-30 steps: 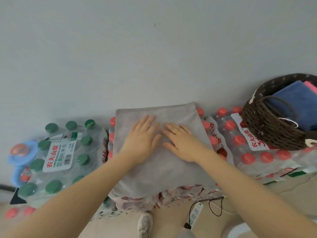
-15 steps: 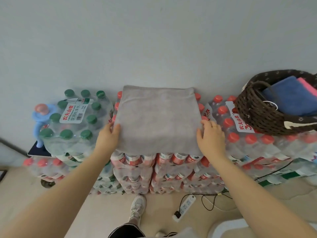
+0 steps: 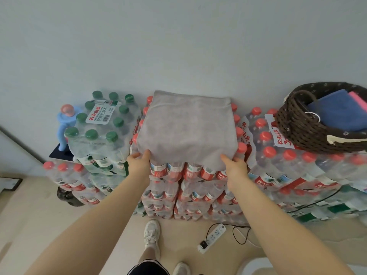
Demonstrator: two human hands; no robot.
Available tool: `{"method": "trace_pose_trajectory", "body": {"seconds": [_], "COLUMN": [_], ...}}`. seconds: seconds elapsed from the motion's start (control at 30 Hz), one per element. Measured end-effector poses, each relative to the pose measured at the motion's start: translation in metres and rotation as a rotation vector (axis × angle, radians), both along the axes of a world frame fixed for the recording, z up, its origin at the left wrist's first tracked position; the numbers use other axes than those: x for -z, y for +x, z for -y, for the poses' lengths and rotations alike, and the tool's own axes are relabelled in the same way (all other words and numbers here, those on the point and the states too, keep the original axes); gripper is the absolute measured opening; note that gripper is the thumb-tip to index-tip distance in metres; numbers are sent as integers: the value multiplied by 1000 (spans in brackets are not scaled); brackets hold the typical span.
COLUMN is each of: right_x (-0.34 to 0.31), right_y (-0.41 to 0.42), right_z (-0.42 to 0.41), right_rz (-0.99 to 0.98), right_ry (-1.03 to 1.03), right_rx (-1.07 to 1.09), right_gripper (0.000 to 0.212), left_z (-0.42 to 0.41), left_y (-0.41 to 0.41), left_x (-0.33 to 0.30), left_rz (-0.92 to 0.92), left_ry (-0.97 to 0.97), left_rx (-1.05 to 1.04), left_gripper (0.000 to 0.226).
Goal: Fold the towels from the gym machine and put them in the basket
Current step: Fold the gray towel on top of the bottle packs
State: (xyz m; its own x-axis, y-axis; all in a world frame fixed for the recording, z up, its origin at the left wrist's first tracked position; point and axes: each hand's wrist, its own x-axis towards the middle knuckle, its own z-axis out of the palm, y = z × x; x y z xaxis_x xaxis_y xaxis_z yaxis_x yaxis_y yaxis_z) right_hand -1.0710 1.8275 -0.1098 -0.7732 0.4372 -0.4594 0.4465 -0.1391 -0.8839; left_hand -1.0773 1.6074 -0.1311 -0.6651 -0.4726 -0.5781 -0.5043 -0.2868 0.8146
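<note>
A folded grey towel (image 3: 186, 128) lies flat on a stack of red-capped water bottle packs (image 3: 198, 187) against the wall. My left hand (image 3: 139, 161) pinches its near left corner, thumb on top. My right hand (image 3: 234, 165) pinches the near right corner the same way. A dark brown woven basket (image 3: 297, 128) stands on the bottle packs at the far right, with a folded blue towel (image 3: 333, 114) and a pink towel (image 3: 359, 100) inside.
A pack of green-capped bottles (image 3: 103, 128) sits left of the towel, with a blue and pink object (image 3: 64, 120) behind it. A white power strip (image 3: 212, 238) with a black cord lies on the beige floor. My white shoes (image 3: 152, 235) stand below.
My hands left the top of the grey towel, slid to its sides, then came to its near corners and took hold. The view has pulled back and the whole stack shows.
</note>
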Motion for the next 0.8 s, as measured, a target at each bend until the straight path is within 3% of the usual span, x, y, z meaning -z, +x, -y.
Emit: {"method": "trace_pose_trajectory", "body": {"seconds": [0.13, 0.3, 0.43, 0.47, 0.53, 0.6, 0.63, 0.7, 0.8], "right_x": [-13, -19, -24, -24, -24, -22, -23, -28, -36], "right_y": [-4, 1, 3, 3, 4, 6, 7, 8, 2], "right_z": [-10, -30, -40, -41, -41, -36, -31, -10, 29], "right_rz": [9, -96, -142, -122, -45, -92, -173, -317, -430], "right_ry": [-250, -467, -416, -335, 71, 538, 673, 767, 754], "right_rx": [-77, -51, 16, 31, 2, -114, -191, -369, -713], "right_gripper": [26, 13, 13, 13, 23, 27, 25, 21, 23], "left_z": [-4, 2, 2, 2, 0, 0, 1, 2, 2], "left_y": [-1, 1, 6, 6, 6, 6, 6, 8, 9], "left_x": [-5, -2, -9, -13, -18, -17, -17, -19, -27], "left_rz": [-9, -22, -1, 3, 9, 10, 0, -76, -215], "left_ry": [268, 619, 693, 681, 597, 365, 213, -21, -208], "left_rx": [25, -30, -26, -18, 19, 64, 84, 148, 341], "left_gripper": [15, 34, 31, 28, 21, 18, 15, 10, 18]}}
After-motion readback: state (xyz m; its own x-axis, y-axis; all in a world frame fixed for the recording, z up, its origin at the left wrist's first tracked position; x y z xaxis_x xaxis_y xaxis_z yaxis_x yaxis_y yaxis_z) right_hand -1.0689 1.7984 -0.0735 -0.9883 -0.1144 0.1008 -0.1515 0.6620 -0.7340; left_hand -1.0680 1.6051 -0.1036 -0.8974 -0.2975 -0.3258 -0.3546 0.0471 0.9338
